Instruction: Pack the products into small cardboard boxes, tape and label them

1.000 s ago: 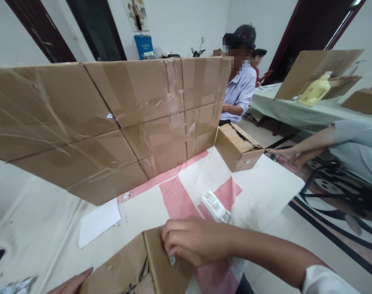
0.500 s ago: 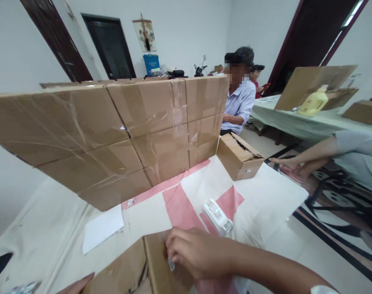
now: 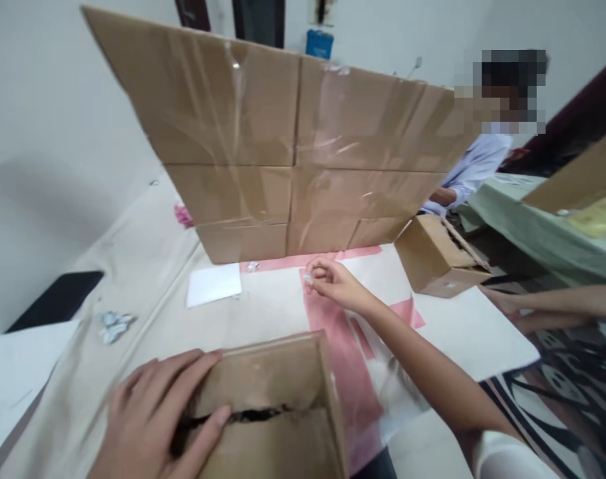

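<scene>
At the bottom of the head view, my left hand (image 3: 155, 412) grips a cardboard box (image 3: 273, 376). Its fingers lie over the left far edge, and the thumb rests beside a torn dark slit in the top. Farther off, above the pink-striped cloth (image 3: 327, 346), my right hand (image 3: 335, 286) is closed in a pinch. A small pale scrap (image 3: 307, 276) shows at its fingertips, too small to make out fully. That hand is apart from the box and in front of a wall of taped cardboard boxes (image 3: 340, 153).
A white sheet (image 3: 213, 285) and crumpled scraps (image 3: 116, 326) lie on the cloth to the left, near a dark flat object (image 3: 56, 301). Another box (image 3: 442, 263) stands at the right edge, beside a seated person in a light blue shirt (image 3: 485, 159).
My right hand has left the box's side and moved forward, a small scrap in its pinch. My left hand now shows over the box. The view has swung left; the white device is out of sight.
</scene>
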A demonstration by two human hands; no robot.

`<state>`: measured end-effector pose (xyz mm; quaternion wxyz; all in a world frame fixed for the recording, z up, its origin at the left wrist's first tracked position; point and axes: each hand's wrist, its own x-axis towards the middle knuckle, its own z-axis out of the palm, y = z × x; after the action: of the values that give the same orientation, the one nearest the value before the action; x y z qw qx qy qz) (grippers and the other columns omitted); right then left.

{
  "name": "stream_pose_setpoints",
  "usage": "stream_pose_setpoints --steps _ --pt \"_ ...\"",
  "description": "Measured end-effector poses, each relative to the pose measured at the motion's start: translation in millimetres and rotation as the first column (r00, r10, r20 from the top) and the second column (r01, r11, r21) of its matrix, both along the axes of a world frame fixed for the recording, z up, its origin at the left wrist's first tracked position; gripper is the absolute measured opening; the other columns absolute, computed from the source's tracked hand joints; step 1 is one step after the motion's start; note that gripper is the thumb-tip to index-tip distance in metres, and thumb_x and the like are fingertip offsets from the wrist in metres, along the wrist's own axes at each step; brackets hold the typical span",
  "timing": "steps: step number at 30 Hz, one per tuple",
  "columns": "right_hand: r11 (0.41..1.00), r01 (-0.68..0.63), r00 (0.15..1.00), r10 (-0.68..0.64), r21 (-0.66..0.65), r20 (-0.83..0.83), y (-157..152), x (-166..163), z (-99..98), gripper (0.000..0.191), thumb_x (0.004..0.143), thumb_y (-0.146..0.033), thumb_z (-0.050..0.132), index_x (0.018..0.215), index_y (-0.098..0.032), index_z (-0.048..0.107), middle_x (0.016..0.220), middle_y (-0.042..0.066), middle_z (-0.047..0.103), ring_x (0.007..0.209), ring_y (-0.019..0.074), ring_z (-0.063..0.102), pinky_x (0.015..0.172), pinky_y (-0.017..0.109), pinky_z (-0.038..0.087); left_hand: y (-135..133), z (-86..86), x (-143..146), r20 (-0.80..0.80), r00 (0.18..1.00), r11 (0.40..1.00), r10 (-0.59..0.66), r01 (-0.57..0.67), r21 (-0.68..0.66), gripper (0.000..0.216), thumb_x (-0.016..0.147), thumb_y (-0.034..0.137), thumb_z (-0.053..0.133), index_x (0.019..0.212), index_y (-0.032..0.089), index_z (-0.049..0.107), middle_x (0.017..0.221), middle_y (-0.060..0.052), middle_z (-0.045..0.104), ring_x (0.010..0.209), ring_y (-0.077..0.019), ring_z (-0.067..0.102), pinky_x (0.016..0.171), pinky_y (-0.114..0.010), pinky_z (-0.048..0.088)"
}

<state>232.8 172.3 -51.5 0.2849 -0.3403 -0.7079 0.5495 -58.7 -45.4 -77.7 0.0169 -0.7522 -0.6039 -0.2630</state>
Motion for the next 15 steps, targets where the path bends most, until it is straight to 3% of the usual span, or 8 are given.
stream_pose_setpoints --steps 3,5,8,11,15 --pt "0.964 -0.266 0.906 0.239 0.028 0.35 27 -63 -5.8 0.011 0.094 -0.028 0.06 0.093 -0.019 0.053 0.073 -0.002 0.069 0.063 0.0094 0.055 0.065 0.022 0.041 -4 14.4 23 0.017 0.999 0.995 -0.048 0.046 0.088 0.039 0.093 0.041 0.059 0.13 0.029 0.058 0.12 -0.007 0.07 0.11 -0.0269 0.064 0.108 -0.049 0.035" --pt "0.934 -0.357 0.825 0.307 0.015 0.473 42 -108 -11.8 0.004 0.093 -0.02 0.059 0.09 -0.017 0.057 0.07 -0.002 0.069 0.064 0.009 0.057 0.066 0.021 0.042 -6 19.6 33 0.03 0.998 0.992 -0.048 0.044 0.118 0.035 0.093 0.039 0.059 0.126 0.028 0.061 0.116 -0.006 0.071 0.108 -0.0261 0.063 0.109 -0.048 0.033" --pt "0.913 -0.408 0.721 0.302 0.029 0.623 61 -167 -22.2 0.009 0.09 -0.013 0.062 0.081 -0.013 0.063 0.067 0.001 0.07 0.069 0.0109 0.063 0.068 0.021 0.044 -9 21.9 40 0.077 0.996 0.992 -0.035 0.025 0.126 0.033 0.091 0.036 0.062 0.122 0.029 0.064 0.115 -0.004 0.071 0.107 -0.0252 0.063 0.109 -0.048 0.032" --pt "0.893 -0.447 0.597 0.249 0.059 0.763 74 -205 -30.9 0.011 0.088 -0.013 0.068 0.078 -0.01 0.067 0.075 0.005 0.072 0.079 0.0153 0.067 0.073 0.024 0.048 -10 21.3 41 0.131 0.991 0.994 -0.022 0.007 0.11 0.033 0.09 0.037 0.063 0.122 0.03 0.065 0.114 -0.003 0.072 0.107 -0.0246 0.063 0.11 -0.048 0.03" --pt "0.865 -0.499 0.416 0.198 0.041 0.887 77 -225 -36.5 0.024 0.096 -0.033 0.071 0.107 -0.012 0.069 0.107 0.007 0.072 0.095 0.0194 0.07 0.084 0.036 0.059 -11 20.3 39 0.154 0.988 0.995 -0.026 0.011 0.1 0.03 0.093 0.037 0.059 0.121 0.029 0.066 0.113 -0.004 0.072 0.106 -0.0246 0.062 0.106 -0.046 0.032"
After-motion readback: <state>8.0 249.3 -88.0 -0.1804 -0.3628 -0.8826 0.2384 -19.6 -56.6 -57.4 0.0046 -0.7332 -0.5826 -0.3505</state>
